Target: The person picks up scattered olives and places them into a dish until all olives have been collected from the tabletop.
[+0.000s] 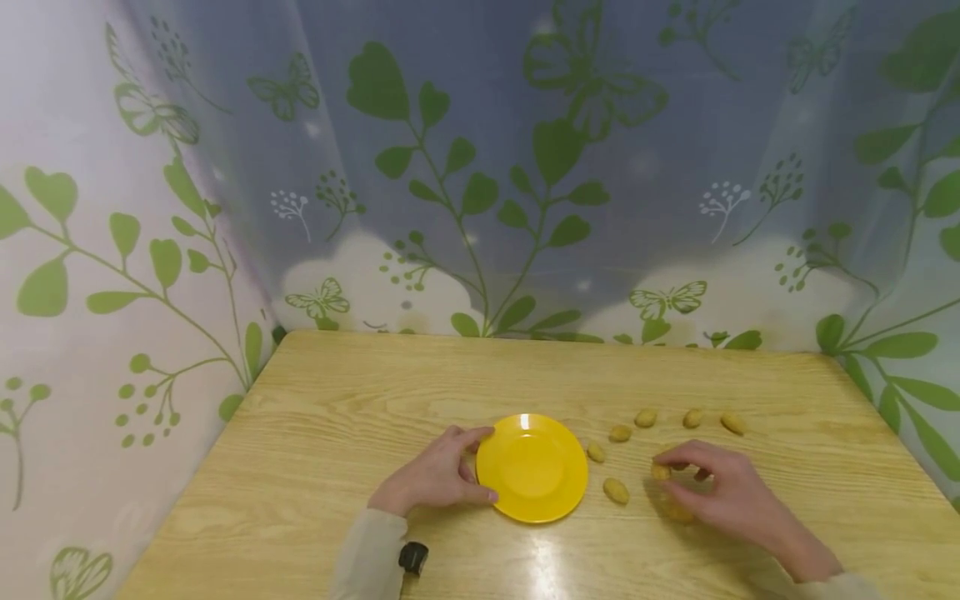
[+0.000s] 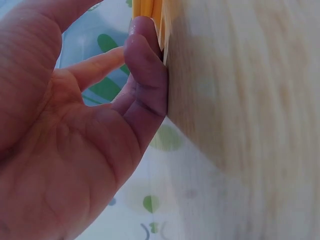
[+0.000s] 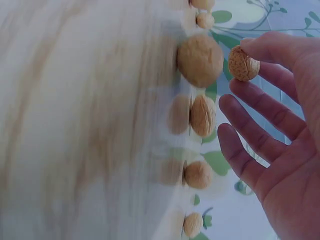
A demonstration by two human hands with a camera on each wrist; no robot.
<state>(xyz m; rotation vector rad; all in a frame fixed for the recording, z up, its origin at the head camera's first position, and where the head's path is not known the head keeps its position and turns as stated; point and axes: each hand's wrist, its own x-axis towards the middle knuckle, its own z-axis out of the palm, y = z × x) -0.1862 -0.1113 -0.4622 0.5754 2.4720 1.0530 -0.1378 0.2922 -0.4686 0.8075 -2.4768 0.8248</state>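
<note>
My left hand (image 1: 438, 473) holds the left side of a round, shiny yellow plate (image 1: 531, 467) that lies on the table. Thumb and index finger spread along its rim; the left wrist view shows curled fingers (image 2: 145, 65) at the plate's edge (image 2: 146, 7). Between thumb and fingertip my right hand (image 1: 723, 492) pinches a walnut (image 3: 243, 63) with a wrinkled, pitted shell, raised just off the table. Beneath that hand lies another walnut (image 1: 677, 508), partly covered by the thumb in the head view. No nuts lie on the plate.
Several more walnuts form a loose arc right of the plate, from a near walnut (image 1: 616, 491) to a far one (image 1: 733, 423). All this is on a wood-grain table (image 1: 360, 392). A leaf-patterned curtain (image 1: 480, 167) hangs behind and to both sides.
</note>
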